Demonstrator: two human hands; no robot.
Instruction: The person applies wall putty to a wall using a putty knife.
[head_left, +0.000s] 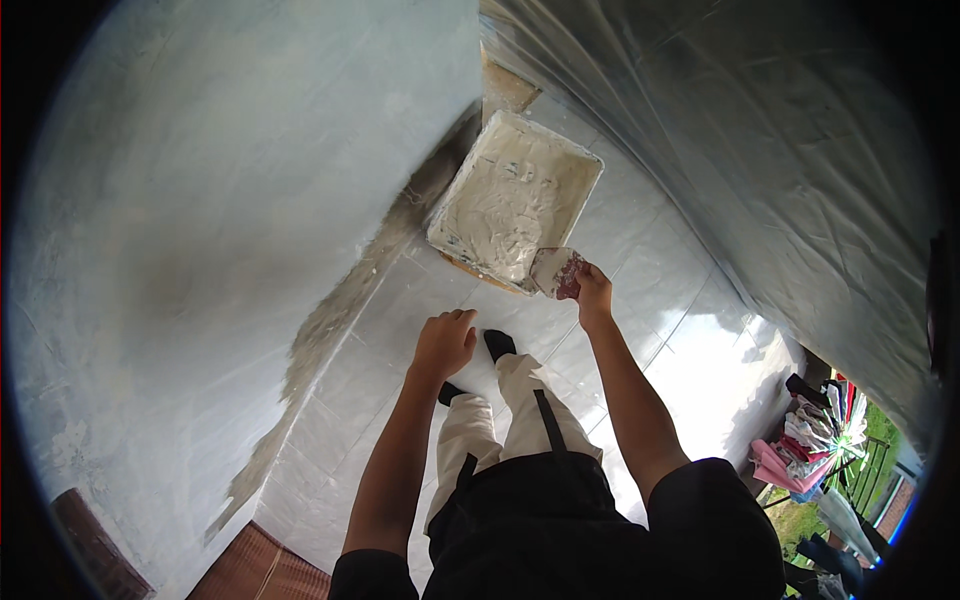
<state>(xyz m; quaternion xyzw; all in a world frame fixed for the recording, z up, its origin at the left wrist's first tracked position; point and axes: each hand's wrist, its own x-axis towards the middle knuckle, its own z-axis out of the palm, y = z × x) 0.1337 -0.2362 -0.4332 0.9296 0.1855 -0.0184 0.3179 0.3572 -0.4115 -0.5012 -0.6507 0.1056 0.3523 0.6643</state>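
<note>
My right hand (594, 292) grips a small flat reddish scraper (568, 283), its face smeared with pale plaster. The scraper is at the near right corner of a rectangular tray (585, 178) with coated rims. Inside the tray spreads thick cream-coloured plaster (505, 195), ridged and uneven. My left hand (445, 343) hangs to the left, below the tray's near edge, its fingers loosely curled in and nothing seen in them.
On the left rises a pale plastered wall (220, 200) with a rough grey strip (350, 285) along its foot. Tiled floor (390, 335) lies under my feet. Plastic sheeting (760, 130) hangs on the right. Clothes (800, 440) are heaped at the lower right, beside a brown mat (262, 565) far left.
</note>
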